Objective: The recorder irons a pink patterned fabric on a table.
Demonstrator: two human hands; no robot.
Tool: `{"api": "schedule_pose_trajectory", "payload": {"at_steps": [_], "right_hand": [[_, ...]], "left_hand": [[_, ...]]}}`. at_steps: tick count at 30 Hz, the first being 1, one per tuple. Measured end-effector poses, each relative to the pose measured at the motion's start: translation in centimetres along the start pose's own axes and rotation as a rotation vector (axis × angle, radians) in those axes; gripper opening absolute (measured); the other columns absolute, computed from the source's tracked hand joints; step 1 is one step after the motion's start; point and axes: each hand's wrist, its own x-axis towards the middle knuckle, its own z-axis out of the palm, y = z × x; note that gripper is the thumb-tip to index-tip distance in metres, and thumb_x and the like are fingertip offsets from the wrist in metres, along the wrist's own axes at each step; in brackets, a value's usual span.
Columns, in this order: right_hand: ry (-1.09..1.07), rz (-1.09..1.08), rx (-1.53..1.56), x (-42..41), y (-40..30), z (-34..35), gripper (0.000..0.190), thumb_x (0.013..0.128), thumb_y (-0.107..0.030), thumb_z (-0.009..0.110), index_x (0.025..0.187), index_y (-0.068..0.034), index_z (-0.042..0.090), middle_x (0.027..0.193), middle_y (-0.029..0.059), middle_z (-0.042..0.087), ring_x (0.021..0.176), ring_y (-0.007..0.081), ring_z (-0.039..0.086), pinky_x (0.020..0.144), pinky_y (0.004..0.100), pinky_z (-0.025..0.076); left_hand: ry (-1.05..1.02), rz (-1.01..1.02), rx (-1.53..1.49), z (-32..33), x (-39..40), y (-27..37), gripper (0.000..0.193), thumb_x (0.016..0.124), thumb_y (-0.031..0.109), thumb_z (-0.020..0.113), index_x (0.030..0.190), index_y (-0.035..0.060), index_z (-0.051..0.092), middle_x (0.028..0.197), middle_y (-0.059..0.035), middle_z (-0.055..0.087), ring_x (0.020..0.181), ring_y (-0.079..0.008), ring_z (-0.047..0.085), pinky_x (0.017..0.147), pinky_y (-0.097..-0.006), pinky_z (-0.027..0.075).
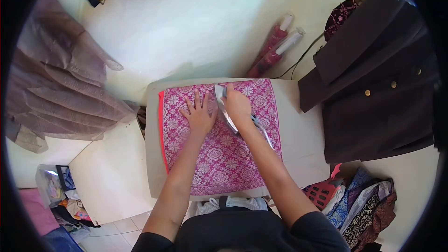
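A magenta cloth with a silvery floral pattern (227,161) lies flat on a padded ironing surface (302,136), a strip of red-orange fabric showing along its left edge. Fingers spread, my left hand (201,115) rests palm down on the cloth's upper left part. My right hand (238,106) grips the handle of a clothes iron (227,117), which sits on the cloth just right of my left hand. Part of the iron is hidden by my right hand and forearm. Its cord (266,134) runs beside that forearm.
Dark clothing with gold buttons (378,119) hangs at right. Sheer brownish garments (66,77) hang at left. Two plastic-wrapped rolls (276,50) lean on the back wall. A red basket (319,196) and piled fabrics (364,206) stand lower right; a clear plastic container (50,185) is lower left.
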Motion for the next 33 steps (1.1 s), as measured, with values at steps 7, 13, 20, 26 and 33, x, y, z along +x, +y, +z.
{"api": "schedule_pose_trajectory", "payload": {"at_steps": [7,13,20,26,33], "right_hand": [[0.048,0.024,0.010,-4.4,-1.5,1.0,0.038,0.084,-0.021,0.063,0.109,0.002,0.046,0.079,0.0211,0.066,0.073,0.0380,0.066,0.065,0.0485,0.052],[-0.041,0.042,0.027,-5.0,-5.8,1.7,0.037,0.084,-0.021,0.063,0.108,0.002,0.046,0.079,0.0232,0.066,0.075,0.0395,0.066,0.067,0.0495,0.052],[0.162,0.095,0.035,3.4,-5.5,4.9,0.037,0.083,-0.021,0.065,0.103,0.003,0.045,0.083,0.0241,0.065,0.078,0.0428,0.064,0.068,0.0508,0.051],[-0.030,0.112,0.071,-5.5,-11.5,5.0,0.038,0.085,-0.019,0.063,0.109,0.003,0.043,0.082,0.0228,0.066,0.078,0.0401,0.066,0.070,0.0487,0.052],[0.115,0.124,0.065,0.8,-12.4,6.4,0.037,0.085,-0.018,0.063,0.108,0.003,0.044,0.084,0.0231,0.065,0.081,0.0404,0.065,0.070,0.0482,0.052]], "left_hand": [[0.020,-0.050,-0.011,-1.7,-2.2,-6.8,0.065,0.091,0.056,0.042,0.148,0.0282,0.028,0.156,-0.0098,0.017,0.141,-0.0400,0.015,0.109,-0.0627,0.011],[0.075,-0.025,0.017,-2.3,-3.0,-9.8,0.064,0.092,0.054,0.042,0.148,0.0258,0.029,0.156,-0.0123,0.013,0.142,-0.0419,0.010,0.110,-0.0633,0.007],[0.121,0.136,-0.114,-2.0,-2.4,-10.3,0.073,0.092,0.051,0.045,0.148,0.0091,0.025,0.154,-0.0167,0.019,0.139,-0.0383,0.024,0.113,-0.0474,0.020],[0.130,0.070,-0.104,-3.0,-2.7,-14.8,0.073,0.092,0.047,0.046,0.148,0.0064,0.023,0.154,-0.0153,0.018,0.140,-0.0330,0.024,0.113,-0.0489,0.020],[0.128,0.121,-0.152,-2.4,-2.3,-14.2,0.063,0.092,0.031,0.045,0.146,0.0041,0.027,0.153,-0.0171,0.022,0.139,-0.0339,0.026,0.112,-0.0498,0.021]]}}
